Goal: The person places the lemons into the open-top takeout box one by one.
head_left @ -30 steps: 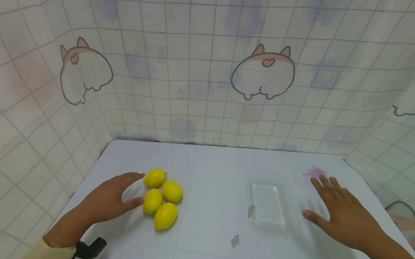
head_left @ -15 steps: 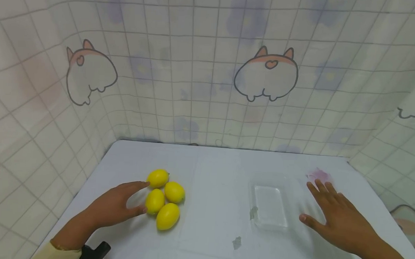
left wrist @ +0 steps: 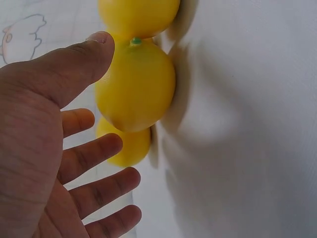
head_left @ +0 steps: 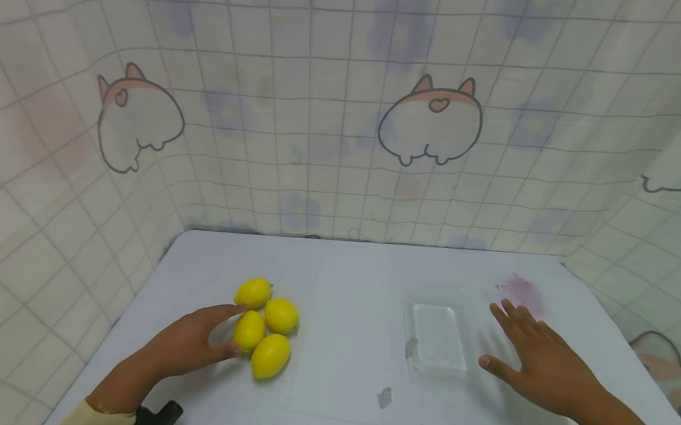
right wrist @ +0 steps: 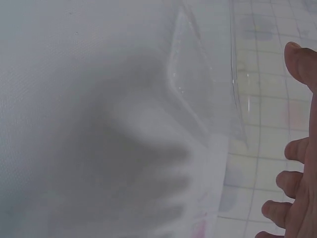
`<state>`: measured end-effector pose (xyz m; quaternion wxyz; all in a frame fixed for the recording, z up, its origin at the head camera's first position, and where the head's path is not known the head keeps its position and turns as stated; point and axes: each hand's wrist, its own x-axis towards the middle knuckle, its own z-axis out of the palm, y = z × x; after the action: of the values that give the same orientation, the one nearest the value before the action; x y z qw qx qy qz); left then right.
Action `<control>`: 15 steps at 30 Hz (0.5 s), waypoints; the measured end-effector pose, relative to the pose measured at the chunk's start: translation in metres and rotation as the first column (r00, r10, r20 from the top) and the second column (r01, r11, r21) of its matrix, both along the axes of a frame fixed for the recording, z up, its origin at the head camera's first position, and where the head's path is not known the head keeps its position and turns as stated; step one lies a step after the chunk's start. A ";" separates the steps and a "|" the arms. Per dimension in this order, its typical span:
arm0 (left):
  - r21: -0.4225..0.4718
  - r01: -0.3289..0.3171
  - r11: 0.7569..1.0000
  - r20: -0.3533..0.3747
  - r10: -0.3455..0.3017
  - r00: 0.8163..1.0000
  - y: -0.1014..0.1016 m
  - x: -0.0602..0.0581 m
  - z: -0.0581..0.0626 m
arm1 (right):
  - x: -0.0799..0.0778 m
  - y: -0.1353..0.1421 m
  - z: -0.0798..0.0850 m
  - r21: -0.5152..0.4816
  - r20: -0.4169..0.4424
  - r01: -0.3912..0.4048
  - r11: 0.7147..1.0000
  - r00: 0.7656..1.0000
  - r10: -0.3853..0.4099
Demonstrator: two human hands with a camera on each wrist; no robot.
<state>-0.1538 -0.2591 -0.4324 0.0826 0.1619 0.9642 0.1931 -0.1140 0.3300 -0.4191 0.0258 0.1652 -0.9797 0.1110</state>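
Observation:
Several yellow lemons (head_left: 270, 356) lie in a cluster on the left of the white table. My left hand (head_left: 186, 345) is at the cluster's left side, thumb and fingers spread to either side of the nearest lemon (head_left: 249, 332). In the left wrist view that lemon (left wrist: 136, 87) shows a green stem end, and the fingers (left wrist: 94, 156) are not curled round it; whether the thumb touches it I cannot tell. A clear plastic tray (head_left: 440, 338) stands on the right half of the table. Right of the tray, my right hand (head_left: 543, 363) hovers with fingers extended, holding nothing.
Grey tape scraps (head_left: 385, 397) stick to the white table (head_left: 349, 288), near the tray. A pinkish-purple stain (head_left: 520, 292) marks the back right. Curtains (head_left: 331, 143) with a grid and animal print hang behind and at both sides.
My left hand has moved right, closer to the nearest lemon. My right hand has shifted left toward the tray. The lemons and the tray have stayed in place.

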 end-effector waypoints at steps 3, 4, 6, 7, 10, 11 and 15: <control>0.002 -0.004 1.000 0.009 0.004 1.000 0.001 0.000 0.000 | 0.000 -0.003 -0.003 -0.006 0.013 0.003 1.000 1.000 -0.002; 0.001 -0.003 1.000 0.010 0.003 1.000 0.002 0.000 0.000 | 0.000 -0.004 -0.003 -0.009 0.012 0.001 1.000 1.000 0.000; -0.001 -0.012 1.000 0.019 0.012 1.000 0.003 0.000 -0.001 | 0.000 -0.005 -0.005 -0.007 0.012 -0.004 1.000 1.000 0.004; -0.001 -0.013 1.000 0.023 0.013 1.000 0.003 0.000 -0.001 | 0.000 -0.006 -0.006 -0.005 0.009 -0.005 1.000 1.000 0.005; -0.004 -0.017 1.000 0.030 0.017 0.999 0.004 -0.001 -0.003 | 0.000 -0.008 -0.008 0.004 0.001 -0.011 1.000 1.000 0.011; -0.003 -0.017 1.000 0.030 0.017 0.999 0.004 -0.001 -0.004 | 0.000 -0.008 -0.009 0.009 -0.001 -0.011 1.000 1.000 0.011; 0.008 0.000 1.000 0.024 -0.001 1.000 0.005 -0.002 -0.007 | 0.001 -0.007 -0.012 0.020 0.000 -0.008 1.000 1.000 0.008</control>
<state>-0.1557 -0.2536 -0.4396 0.0937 0.1601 0.9623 0.1988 -0.1129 0.3226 -0.4309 0.0239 0.1692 -0.9801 0.1013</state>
